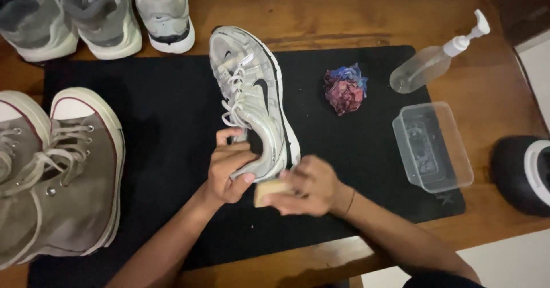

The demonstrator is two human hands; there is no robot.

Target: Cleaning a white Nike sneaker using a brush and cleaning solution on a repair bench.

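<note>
Head cam: left hand (228,170) is gripping heel of silver sneaker (252,96) lying on black mat (172,122); right hand (309,186) is clamping wooden brush (269,192) against heel, w/ clear tub (432,146) nearby.

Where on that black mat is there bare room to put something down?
The mat is bare between the high-top sneakers and the silver running shoe, and between the crumpled cloth and plastic tub. It is crowded where the left hand and right hand work.
</note>
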